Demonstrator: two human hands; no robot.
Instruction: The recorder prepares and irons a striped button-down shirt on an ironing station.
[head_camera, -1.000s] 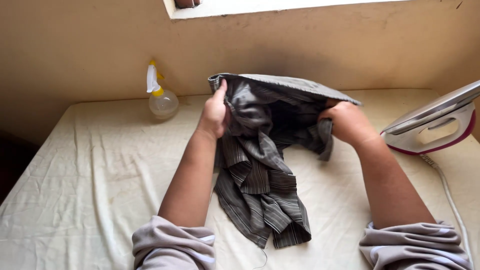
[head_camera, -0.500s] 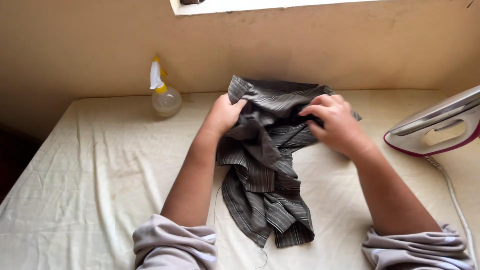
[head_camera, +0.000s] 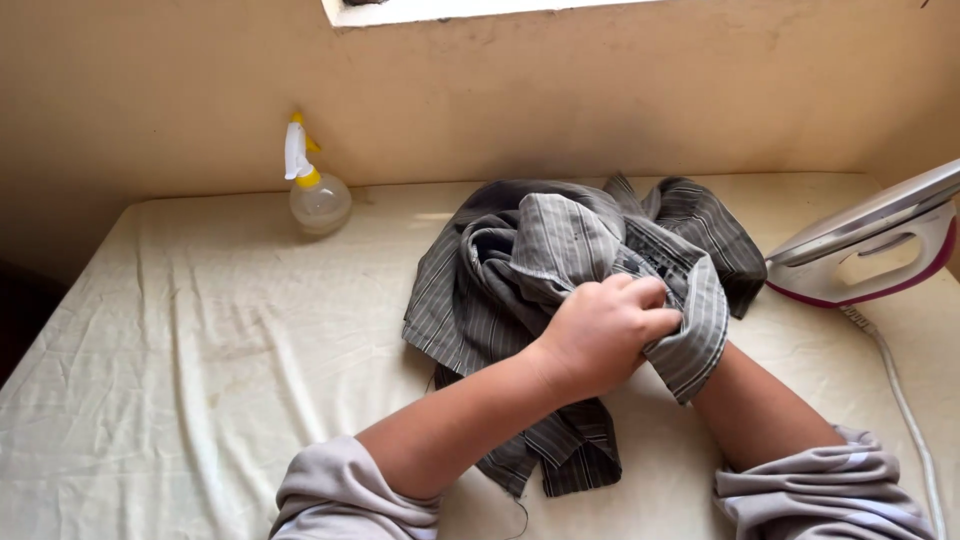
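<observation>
A grey striped shirt lies bunched on the cream sheet covering the table. My left hand is closed on a fold of the shirt's cloth near its middle. My right hand is hidden: the forearm runs up under a flap of the shirt, and the cloth covers the hand. Both sleeves of my pale lilac top are pushed up to the elbows.
A clear spray bottle with a white and yellow head stands at the back left by the wall. A white and magenta steam iron rests at the right edge, its cord trailing toward me.
The shirt was held up spread between both hands, then brought down onto the table. My left hand crossed to the right and gripped the cloth; my right hand went under the shirt.
</observation>
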